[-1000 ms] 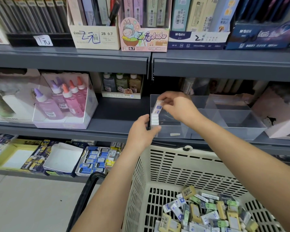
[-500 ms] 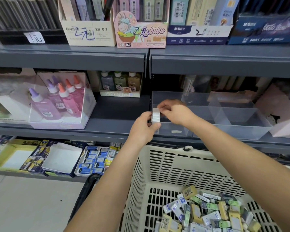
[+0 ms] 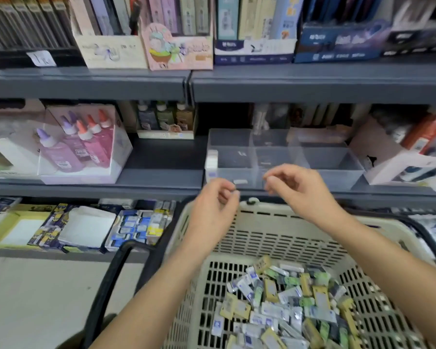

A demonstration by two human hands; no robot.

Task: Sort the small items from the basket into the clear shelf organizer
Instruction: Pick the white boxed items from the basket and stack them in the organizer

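Clear plastic organizer point(image 3: 325, 170) sits on the grey metal shelf point(image 3: 149, 177) just beyond both hands. It is rectangular, with thin transparent walls and dividers that split it into several compartments.

Left hand point(image 3: 213, 207) and right hand point(image 3: 298, 188) hover side by side, apart, between the organizer's front wall and the basket rim. Fingers on both are loosely curled, thumb close to index tip, with nothing visible in either. Neither touches the organizer or the basket. Motion blur makes finger detail soft.

White stack point(image 3: 211, 159) of small blocky items stands upright against the organizer's left wall in the front-left compartment, just beyond the left hand and slightly to its left. A small flat white piece point(image 3: 240, 182) shows at the front wall between the two hands; cannot tell whether it lies inside or is stuck on the wall.

Beige basket point(image 3: 275, 238) is below the hands. It is rigid plastic with slotted lattice walls and floor. Its black looped handle point(image 3: 106, 285) hangs left of the left forearm.

Loose small items point(image 3: 282, 306) are heaped on the basket floor between the forearms. They are flat, rectangular wrapped pieces with white-blue, yellow and green sleeves, jumbled at all angles.

Well left of the left hand on the same shelf is an open carton of translucent pink and purple glue bottles point(image 3: 78, 147) with conical caps.
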